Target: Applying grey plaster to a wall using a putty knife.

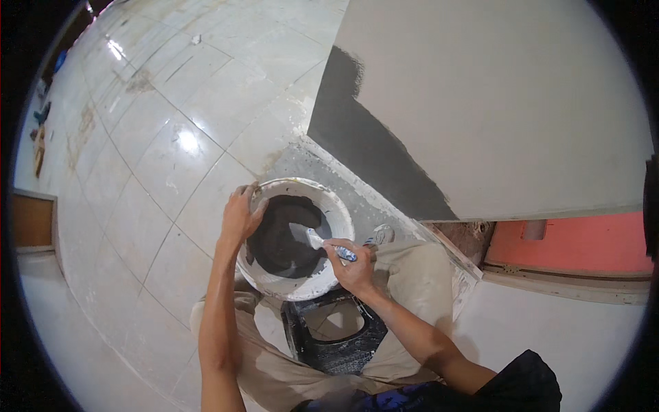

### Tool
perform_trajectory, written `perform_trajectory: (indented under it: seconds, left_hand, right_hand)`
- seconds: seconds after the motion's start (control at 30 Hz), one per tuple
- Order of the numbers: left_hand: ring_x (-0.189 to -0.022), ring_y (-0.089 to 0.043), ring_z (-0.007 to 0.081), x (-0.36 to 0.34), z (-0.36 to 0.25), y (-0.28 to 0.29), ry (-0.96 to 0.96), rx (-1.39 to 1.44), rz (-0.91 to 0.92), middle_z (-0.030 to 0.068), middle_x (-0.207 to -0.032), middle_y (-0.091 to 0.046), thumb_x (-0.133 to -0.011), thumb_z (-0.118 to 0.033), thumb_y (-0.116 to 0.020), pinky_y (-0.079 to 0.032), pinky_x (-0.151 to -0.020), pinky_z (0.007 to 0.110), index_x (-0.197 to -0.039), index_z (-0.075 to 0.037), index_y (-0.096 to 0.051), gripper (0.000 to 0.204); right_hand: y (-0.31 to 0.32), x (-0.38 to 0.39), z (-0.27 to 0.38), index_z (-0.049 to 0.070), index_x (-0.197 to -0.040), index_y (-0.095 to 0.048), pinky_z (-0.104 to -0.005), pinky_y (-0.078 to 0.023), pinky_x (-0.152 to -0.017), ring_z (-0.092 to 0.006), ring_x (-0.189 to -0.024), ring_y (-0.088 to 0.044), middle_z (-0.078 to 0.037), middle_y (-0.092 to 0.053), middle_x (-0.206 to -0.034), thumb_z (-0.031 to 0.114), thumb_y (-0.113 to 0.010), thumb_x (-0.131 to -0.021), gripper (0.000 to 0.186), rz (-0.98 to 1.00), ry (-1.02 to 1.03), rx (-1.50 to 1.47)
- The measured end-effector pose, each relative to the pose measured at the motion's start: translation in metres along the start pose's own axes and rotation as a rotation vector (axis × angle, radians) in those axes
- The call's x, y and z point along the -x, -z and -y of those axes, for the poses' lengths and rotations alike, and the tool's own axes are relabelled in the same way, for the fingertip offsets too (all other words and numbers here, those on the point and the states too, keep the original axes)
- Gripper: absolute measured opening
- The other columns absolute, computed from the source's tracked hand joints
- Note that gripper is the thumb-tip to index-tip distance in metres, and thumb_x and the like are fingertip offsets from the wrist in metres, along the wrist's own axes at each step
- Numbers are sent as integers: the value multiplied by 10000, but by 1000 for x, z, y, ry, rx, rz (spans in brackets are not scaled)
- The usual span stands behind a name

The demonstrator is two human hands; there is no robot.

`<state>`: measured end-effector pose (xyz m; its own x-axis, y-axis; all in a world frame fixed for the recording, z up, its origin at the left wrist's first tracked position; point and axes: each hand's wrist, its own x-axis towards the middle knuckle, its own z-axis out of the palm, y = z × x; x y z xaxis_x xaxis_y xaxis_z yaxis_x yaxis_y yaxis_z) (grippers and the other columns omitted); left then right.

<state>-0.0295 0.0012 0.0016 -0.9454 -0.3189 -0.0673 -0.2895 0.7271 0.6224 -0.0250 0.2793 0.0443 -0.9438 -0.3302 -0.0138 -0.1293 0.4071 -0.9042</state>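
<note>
Item: white bucket (341, 218), round, wide-mouthed, rim and outer wall smeared with dried white. It sat at the centre of the view, on a dark, spattered stool or stand (336, 336) between the person's knees. Contents: dark grey paint covering the bottom, with pale streaks on the inner wall.

Left hand (240, 214): at 9 o'clock on the rim, fingers curled over the edge and clenched on it, steadying the bucket.

Right hand (351, 266): at 4 o'clock on the rim, fingers closed around the blue handle of a putty knife (317, 239). The pale blade reached toward the middle of the bucket and lay on or just above the paint (contact could not be told).

Surroundings: glossy white tiled floor (171, 137) from 9 to 12 o'clock; a large pale board (494, 96) at 1 to 2 o'clock, with a dark grey painted patch (357, 137) along its lower left part; an orange-red surface (576, 244) at 3 o'clock.

Step judged in hand: stirring or scooping the grey paint with the blade. The next move would call for a firm hold on the rim and a level blade, so that the load does not drip on the trousers.
</note>
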Motion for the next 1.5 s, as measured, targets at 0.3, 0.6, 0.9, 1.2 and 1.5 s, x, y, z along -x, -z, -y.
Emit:
perform_trajectory:
  seconds: [0.3,0.6,0.9,1.2,1.5]
  left_hand:
    - [-1121,-559,402,-24,-14,-8,-41,51,15,233,-1214,-608,-882,-324,-631,-446,-959,468,-1224,-21,-622,457]
    - [-1117,-564,412,-26,-21,-8,-60,94,-11,236,-1197,-618,-883,-316,-628,-448,-962,459,-1212,-11,-624,449]
    - [-1047,-601,409,-20,-21,-3,-106,87,30,222,-1137,-646,-884,-307,-619,-463,-929,469,-1182,-2,-636,427]
    - [-1121,-576,400,-24,-27,0,-50,85,94,227,-1193,-623,-918,-331,-585,-434,-986,448,-1239,-5,-609,458]
    - [-1084,-586,389,-24,-26,1,-50,114,61,227,-1165,-630,-911,-332,-599,-442,-965,446,-1239,-11,-611,459]
  right_hand:
    - [10,-7,-34,-7,-972,-703,-273,-506,-707,-107,-799,-654,-105,-715,-813,146,-675,-908,168,-113,-112,-112]
    - [20,1,-41,-64,-1007,-660,-243,-541,-706,-126,-818,-673,-90,-695,-907,75,-631,-938,158,-143,-332,-432]
    - [51,22,-55,-42,-1077,-612,-288,-579,-812,-233,-867,-699,-143,-673,-1010,137,-605,-965,211,-260,-584,-551]
    - [48,10,-42,-41,-1078,-631,-273,-573,-807,-205,-901,-687,-118,-673,-1010,129,-632,-951,211,-188,-428,-571]
    - [65,-162,31,55,-1074,-693,-323,-536,-733,-212,-823,-699,-99,-719,-957,73,-693,-868,207,-185,537,282]
